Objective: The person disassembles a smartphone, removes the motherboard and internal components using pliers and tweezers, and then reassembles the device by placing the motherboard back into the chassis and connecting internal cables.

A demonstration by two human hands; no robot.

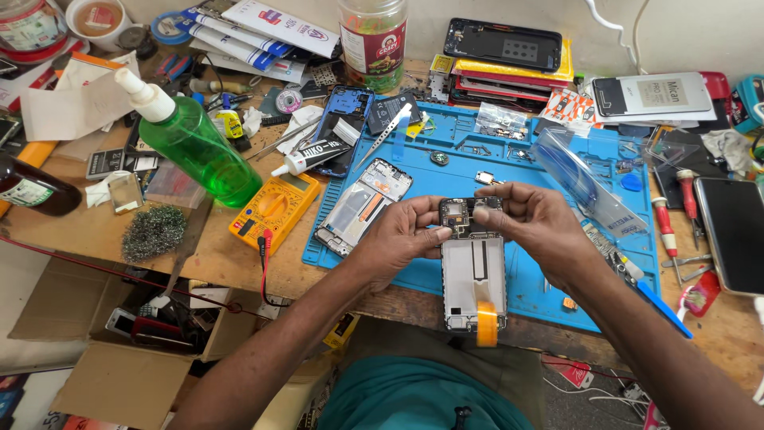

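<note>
An opened phone body (473, 275) with its back off is held over the blue work mat (549, 279), its silvery frame pointing toward me and an orange flex strip (486, 322) hanging from its near end. My left hand (398, 235) grips the phone's top left edge, thumb across the camera end. My right hand (533, 219) pinches the top right corner, fingertips on the dark board area. Both hands hold the same phone above the mat's front half.
A second phone frame (362, 205) lies on the mat's left part beside a yellow multimeter (274, 209). A green spray bottle (195, 139), glue tube (314, 158), tweezers (383, 135), red screwdrivers (664, 227), another phone (732, 235) and stacked parts crowd the wooden bench. Cardboard boxes (119, 366) sit below left.
</note>
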